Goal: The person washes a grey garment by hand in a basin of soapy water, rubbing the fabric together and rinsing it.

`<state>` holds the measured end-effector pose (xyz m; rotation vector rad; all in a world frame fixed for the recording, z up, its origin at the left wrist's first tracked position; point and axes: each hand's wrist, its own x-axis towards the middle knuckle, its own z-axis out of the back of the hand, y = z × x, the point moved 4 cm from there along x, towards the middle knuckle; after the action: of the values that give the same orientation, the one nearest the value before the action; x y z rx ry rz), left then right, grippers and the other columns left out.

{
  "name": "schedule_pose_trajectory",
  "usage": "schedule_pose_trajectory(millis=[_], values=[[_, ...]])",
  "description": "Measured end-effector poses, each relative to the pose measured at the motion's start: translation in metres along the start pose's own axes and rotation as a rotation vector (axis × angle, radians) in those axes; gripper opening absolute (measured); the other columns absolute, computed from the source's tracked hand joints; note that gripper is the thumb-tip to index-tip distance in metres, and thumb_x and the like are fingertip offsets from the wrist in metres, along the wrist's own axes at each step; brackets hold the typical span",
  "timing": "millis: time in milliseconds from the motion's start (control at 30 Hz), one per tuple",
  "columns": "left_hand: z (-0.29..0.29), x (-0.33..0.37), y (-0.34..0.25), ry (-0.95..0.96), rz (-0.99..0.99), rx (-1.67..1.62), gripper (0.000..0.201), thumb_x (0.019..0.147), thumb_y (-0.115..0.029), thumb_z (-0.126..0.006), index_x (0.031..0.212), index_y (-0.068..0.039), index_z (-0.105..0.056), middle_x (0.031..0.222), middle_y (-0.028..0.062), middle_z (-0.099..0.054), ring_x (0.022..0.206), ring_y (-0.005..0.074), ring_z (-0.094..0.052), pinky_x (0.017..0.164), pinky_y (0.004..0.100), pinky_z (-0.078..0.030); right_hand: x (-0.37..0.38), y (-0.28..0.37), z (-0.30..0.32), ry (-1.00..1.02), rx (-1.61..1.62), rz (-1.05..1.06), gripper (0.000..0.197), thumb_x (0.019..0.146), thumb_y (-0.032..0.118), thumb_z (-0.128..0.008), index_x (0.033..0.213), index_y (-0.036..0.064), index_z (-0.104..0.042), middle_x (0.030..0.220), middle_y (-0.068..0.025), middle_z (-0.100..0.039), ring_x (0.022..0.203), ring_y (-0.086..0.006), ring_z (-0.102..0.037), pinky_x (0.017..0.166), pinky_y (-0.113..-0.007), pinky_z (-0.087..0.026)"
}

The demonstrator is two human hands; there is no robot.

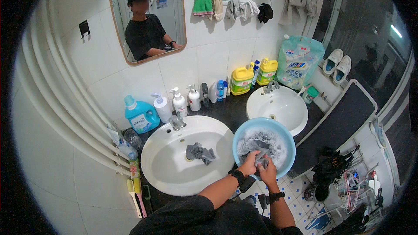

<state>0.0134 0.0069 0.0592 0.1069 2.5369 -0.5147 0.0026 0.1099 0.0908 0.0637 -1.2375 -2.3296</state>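
A light blue basin [235, 145] of foamy water [281, 150] rests at the right side of the large sink, partly over the counter edge. My left hand [249, 162] and my right hand [268, 170] are close together over its near side. Between them they grip a wet grey cloth [261, 156], perhaps a sock, with fingers closed round it. More grey fabric shows among the suds, and how far it reaches under the foam is hidden. Another crumpled grey cloth [200, 152] lies in the large white sink [161, 169], near its drain. Both wrists wear black straps with small devices.
A smaller white sink [289, 109] stands beyond the basin. Along the wall are a blue detergent jug [142, 115], pump bottles [179, 103], yellow jugs [241, 80] and a large refill pouch [300, 61]. Brushes [137, 198] lie left; a dark folding board [335, 126] leans right.
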Motion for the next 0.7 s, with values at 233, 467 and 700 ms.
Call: schedule_pose_trajectory(millis=[233,467,700], values=[[0.010,0.016,0.004,0.074,0.006,-0.016,0.025,0.087,-0.022,-0.047,0.101,-0.004,-0.056,0.096,0.0079,-0.061,0.083,0.0215,-0.056,0.074,0.0339,-0.045,0.002,-0.002,0.001,0.035,0.009,-0.043,0.034,0.076,0.019,-0.062,0.103,0.0004,-0.053,0.095,-0.0226,-0.061,0.089,-0.0354,-0.060,0.077,-0.040,-0.046],[0.015,0.020,0.005,0.079,0.040,-0.036,0.025,0.087,-0.024,-0.049,0.101,-0.005,-0.056,0.098,0.0085,-0.059,0.085,0.0237,-0.054,0.080,0.0379,-0.043,0.004,-0.002,0.001,0.093,0.036,-0.104,0.040,0.076,0.023,-0.062,0.107,-0.0002,-0.055,0.094,-0.0227,-0.061,0.089,-0.0364,-0.060,0.078,-0.040,-0.045],[0.007,0.009,0.004,0.045,0.053,-0.014,0.025,0.086,-0.025,-0.052,0.102,-0.006,-0.055,0.104,0.0085,-0.056,0.091,0.0244,-0.051,0.083,0.0398,-0.041,0.002,-0.005,0.001,0.007,0.062,0.002,0.042,0.075,0.019,-0.063,0.111,-0.0010,-0.054,0.096,-0.0214,-0.062,0.090,-0.0316,-0.061,0.079,-0.037,-0.045]])
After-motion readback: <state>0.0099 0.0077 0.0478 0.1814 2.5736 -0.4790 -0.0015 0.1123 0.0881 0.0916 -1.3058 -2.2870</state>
